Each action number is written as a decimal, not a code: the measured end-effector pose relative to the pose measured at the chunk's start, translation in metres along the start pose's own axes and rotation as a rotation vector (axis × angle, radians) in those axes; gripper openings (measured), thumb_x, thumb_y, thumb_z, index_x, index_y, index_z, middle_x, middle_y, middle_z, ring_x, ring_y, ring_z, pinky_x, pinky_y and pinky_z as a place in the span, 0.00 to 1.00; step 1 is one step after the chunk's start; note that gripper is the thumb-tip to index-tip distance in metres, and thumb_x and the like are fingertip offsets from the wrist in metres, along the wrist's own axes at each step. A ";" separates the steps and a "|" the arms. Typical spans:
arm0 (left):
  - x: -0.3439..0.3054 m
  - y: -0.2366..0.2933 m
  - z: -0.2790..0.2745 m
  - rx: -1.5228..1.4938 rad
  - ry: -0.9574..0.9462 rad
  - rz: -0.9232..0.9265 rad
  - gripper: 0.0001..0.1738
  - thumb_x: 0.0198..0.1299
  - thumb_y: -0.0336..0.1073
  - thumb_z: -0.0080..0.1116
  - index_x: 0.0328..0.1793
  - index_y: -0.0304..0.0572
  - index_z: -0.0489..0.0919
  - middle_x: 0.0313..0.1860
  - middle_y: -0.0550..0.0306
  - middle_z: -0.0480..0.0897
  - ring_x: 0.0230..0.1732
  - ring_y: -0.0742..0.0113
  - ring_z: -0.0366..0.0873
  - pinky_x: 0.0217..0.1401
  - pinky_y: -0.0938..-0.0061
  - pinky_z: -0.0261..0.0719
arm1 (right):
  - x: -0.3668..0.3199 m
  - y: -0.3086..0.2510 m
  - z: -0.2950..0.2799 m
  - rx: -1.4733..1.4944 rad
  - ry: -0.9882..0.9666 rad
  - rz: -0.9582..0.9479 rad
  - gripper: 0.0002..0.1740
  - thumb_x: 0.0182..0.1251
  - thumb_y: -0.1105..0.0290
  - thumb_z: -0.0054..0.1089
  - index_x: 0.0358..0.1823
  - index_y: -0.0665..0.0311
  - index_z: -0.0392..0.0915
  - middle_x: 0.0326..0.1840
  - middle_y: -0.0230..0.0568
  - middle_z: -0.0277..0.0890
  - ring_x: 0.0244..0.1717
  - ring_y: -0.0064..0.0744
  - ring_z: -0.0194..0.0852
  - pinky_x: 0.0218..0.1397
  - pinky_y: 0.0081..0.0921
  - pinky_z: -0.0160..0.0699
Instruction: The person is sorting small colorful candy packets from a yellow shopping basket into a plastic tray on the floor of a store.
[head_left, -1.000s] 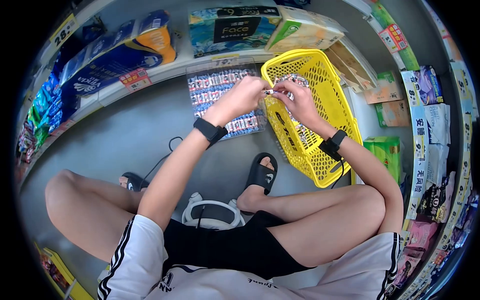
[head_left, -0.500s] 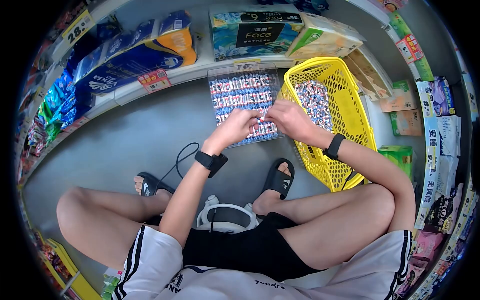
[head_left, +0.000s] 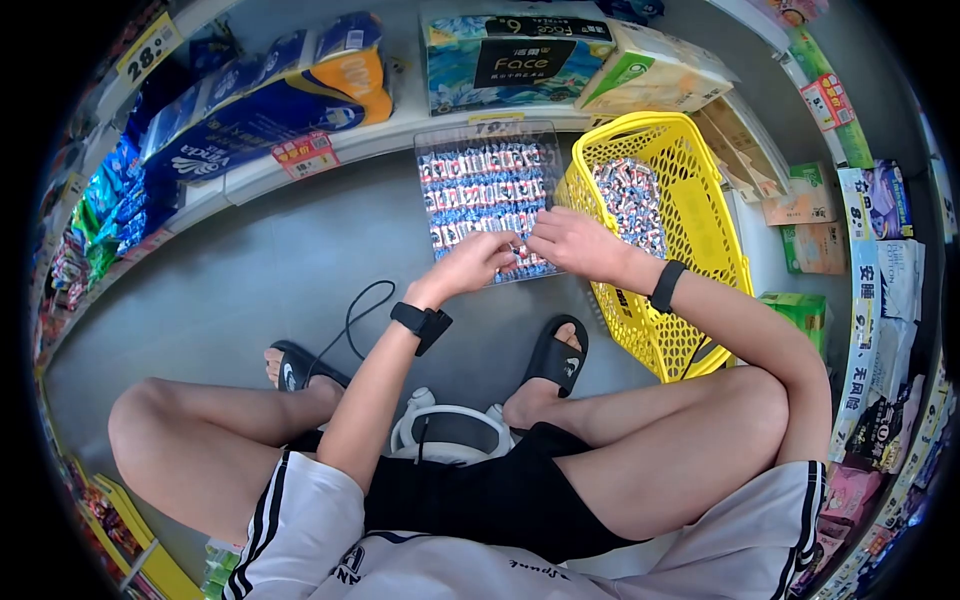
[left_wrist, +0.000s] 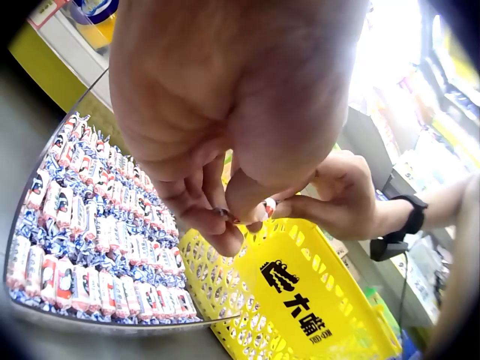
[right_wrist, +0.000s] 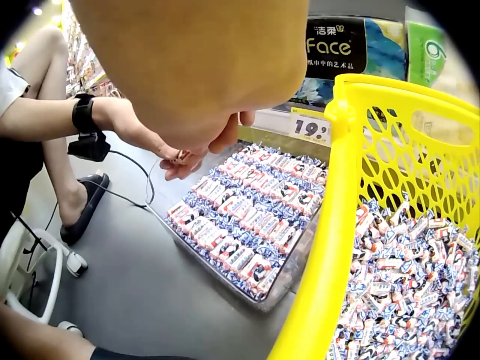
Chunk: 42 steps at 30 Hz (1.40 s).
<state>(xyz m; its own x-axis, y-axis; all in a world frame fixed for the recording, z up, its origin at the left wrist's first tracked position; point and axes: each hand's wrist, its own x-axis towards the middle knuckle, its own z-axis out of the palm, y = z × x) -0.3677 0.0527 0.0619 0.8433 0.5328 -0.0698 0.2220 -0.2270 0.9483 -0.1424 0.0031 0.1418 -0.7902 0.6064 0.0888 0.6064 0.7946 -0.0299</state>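
Over the near right corner of a clear box (right_wrist: 281, 297), both hands meet at a small wrapped candy (right_wrist: 180, 157). My left hand (head_left: 478, 262) pinches it between thumb and fingers. From the other side, my right hand (head_left: 578, 241) holds its end with bent fingertips, seen in the left wrist view. The fingers cover most of this candy. Inside the box, rows of wrapped candies (head_left: 488, 193) lie side by side, white and red with blue twisted ends. A yellow basket (left_wrist: 330, 262) stands right of the box, holding a loose heap of similar candies (right_wrist: 405, 285).
Tissue packs (head_left: 520, 65) stand on the low shelf behind the box, with a blue pack (head_left: 260, 105) to the left. More shelves with packets (head_left: 885, 275) line the right side. A black cable (head_left: 350, 320) lies on the floor near the sandals (head_left: 560, 358).
Both hands have moved from the basket's left rim to the box's near right corner, where they hold the candy. In the last half second they have shifted only slightly.
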 end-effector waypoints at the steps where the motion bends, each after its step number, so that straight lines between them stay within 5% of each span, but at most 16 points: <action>1: -0.001 -0.001 -0.002 0.026 0.045 0.002 0.10 0.69 0.27 0.61 0.54 0.31 0.81 0.35 0.50 0.86 0.34 0.62 0.85 0.42 0.66 0.81 | 0.002 0.003 0.001 0.048 -0.043 0.058 0.12 0.57 0.69 0.63 0.42 0.63 0.79 0.38 0.38 0.80 0.47 0.37 0.80 0.52 0.33 0.79; 3: -0.001 -0.002 -0.007 0.032 0.114 -0.016 0.13 0.66 0.29 0.67 0.53 0.32 0.81 0.38 0.51 0.85 0.34 0.67 0.84 0.42 0.68 0.82 | 0.008 0.002 0.001 0.095 -0.089 0.111 0.14 0.59 0.69 0.65 0.45 0.64 0.79 0.43 0.41 0.82 0.50 0.39 0.81 0.54 0.34 0.80; 5: -0.004 -0.003 -0.006 -0.033 0.181 -0.051 0.13 0.65 0.29 0.68 0.53 0.32 0.82 0.38 0.52 0.84 0.34 0.69 0.84 0.40 0.70 0.82 | 0.015 -0.008 0.000 0.373 0.124 0.509 0.19 0.64 0.67 0.70 0.53 0.66 0.79 0.44 0.48 0.86 0.49 0.46 0.86 0.52 0.37 0.83; 6: -0.005 -0.006 -0.005 -0.095 0.246 -0.083 0.14 0.64 0.29 0.69 0.53 0.33 0.82 0.38 0.53 0.84 0.34 0.71 0.84 0.39 0.72 0.83 | 0.018 -0.009 0.003 0.372 0.123 0.504 0.19 0.64 0.67 0.70 0.53 0.66 0.79 0.44 0.48 0.86 0.49 0.46 0.86 0.52 0.37 0.83; 8: -0.006 -0.009 0.005 -0.088 0.318 -0.090 0.15 0.63 0.29 0.71 0.53 0.32 0.82 0.37 0.53 0.84 0.33 0.73 0.83 0.37 0.73 0.83 | 0.020 -0.008 0.015 0.759 -0.057 0.896 0.25 0.67 0.64 0.73 0.59 0.69 0.77 0.41 0.51 0.88 0.42 0.50 0.89 0.45 0.39 0.86; 9: -0.006 -0.011 0.013 -0.082 0.384 -0.096 0.16 0.62 0.29 0.73 0.53 0.32 0.82 0.36 0.54 0.83 0.33 0.74 0.83 0.35 0.75 0.83 | 0.016 -0.009 0.031 0.814 0.005 0.866 0.23 0.69 0.66 0.72 0.58 0.73 0.77 0.32 0.49 0.88 0.32 0.44 0.90 0.38 0.36 0.87; 13: -0.005 -0.010 0.038 -0.113 0.468 -0.165 0.15 0.60 0.30 0.74 0.49 0.31 0.82 0.36 0.52 0.84 0.31 0.72 0.83 0.34 0.74 0.83 | 0.022 -0.021 0.051 0.993 -0.017 1.092 0.20 0.68 0.69 0.71 0.54 0.78 0.78 0.33 0.52 0.89 0.33 0.34 0.91 0.39 0.30 0.86; 18: -0.004 -0.009 0.053 -0.067 0.627 -0.211 0.15 0.63 0.30 0.72 0.50 0.30 0.81 0.37 0.49 0.84 0.30 0.65 0.84 0.34 0.70 0.84 | 0.036 -0.005 0.071 0.930 -0.076 1.068 0.21 0.65 0.68 0.74 0.56 0.71 0.81 0.34 0.45 0.90 0.36 0.36 0.91 0.41 0.32 0.88; 20: -0.005 -0.006 0.050 0.019 0.530 -0.310 0.18 0.66 0.32 0.66 0.58 0.27 0.78 0.50 0.38 0.80 0.43 0.47 0.85 0.48 0.59 0.85 | 0.041 0.005 0.078 0.846 -0.145 1.066 0.20 0.66 0.69 0.72 0.57 0.69 0.81 0.32 0.48 0.89 0.36 0.38 0.91 0.42 0.33 0.87; 24: -0.008 -0.013 0.054 0.384 0.557 -0.152 0.20 0.67 0.30 0.61 0.61 0.23 0.77 0.55 0.37 0.78 0.56 0.43 0.81 0.58 0.55 0.82 | 0.047 0.023 0.096 0.592 -0.148 1.071 0.17 0.64 0.72 0.70 0.53 0.69 0.81 0.32 0.51 0.88 0.38 0.48 0.91 0.46 0.41 0.87; 25: -0.008 -0.016 0.056 0.452 0.527 -0.125 0.21 0.66 0.28 0.60 0.62 0.22 0.76 0.57 0.37 0.78 0.60 0.43 0.79 0.62 0.56 0.81 | 0.047 0.030 0.096 0.650 -0.230 1.076 0.20 0.62 0.71 0.65 0.56 0.69 0.78 0.46 0.67 0.85 0.50 0.69 0.85 0.56 0.54 0.85; 33: -0.010 -0.036 0.059 0.734 0.385 -0.025 0.27 0.61 0.26 0.55 0.68 0.21 0.74 0.69 0.35 0.75 0.73 0.44 0.73 0.72 0.59 0.77 | 0.056 0.040 0.121 0.662 -0.269 1.026 0.20 0.62 0.70 0.67 0.52 0.73 0.74 0.44 0.71 0.83 0.51 0.71 0.84 0.57 0.57 0.83; 35: -0.010 -0.044 0.060 0.785 0.316 -0.082 0.30 0.67 0.35 0.62 0.72 0.23 0.72 0.74 0.35 0.72 0.77 0.43 0.69 0.76 0.56 0.73 | 0.058 0.042 0.125 0.648 -0.290 1.013 0.18 0.64 0.70 0.68 0.50 0.72 0.75 0.43 0.71 0.83 0.51 0.71 0.84 0.56 0.56 0.83; 39: -0.006 -0.043 0.055 0.833 0.295 -0.055 0.31 0.67 0.36 0.62 0.71 0.24 0.72 0.74 0.35 0.72 0.77 0.43 0.69 0.76 0.57 0.72 | 0.057 0.042 0.135 0.658 -0.287 1.007 0.17 0.64 0.71 0.67 0.49 0.72 0.75 0.42 0.71 0.83 0.50 0.71 0.84 0.54 0.55 0.84; 42: -0.002 -0.044 0.054 0.817 0.278 -0.060 0.31 0.67 0.36 0.62 0.71 0.24 0.72 0.74 0.35 0.72 0.78 0.44 0.68 0.77 0.57 0.71 | 0.059 0.040 0.140 0.603 -0.295 1.001 0.17 0.62 0.73 0.67 0.51 0.70 0.77 0.38 0.61 0.86 0.46 0.60 0.87 0.53 0.49 0.85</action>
<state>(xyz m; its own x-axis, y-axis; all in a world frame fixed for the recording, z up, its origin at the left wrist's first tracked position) -0.3530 0.0171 0.0032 0.6925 0.7184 0.0663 0.6343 -0.6501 0.4185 -0.1771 0.0751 0.0064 -0.0311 0.8832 -0.4680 0.8852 -0.1931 -0.4232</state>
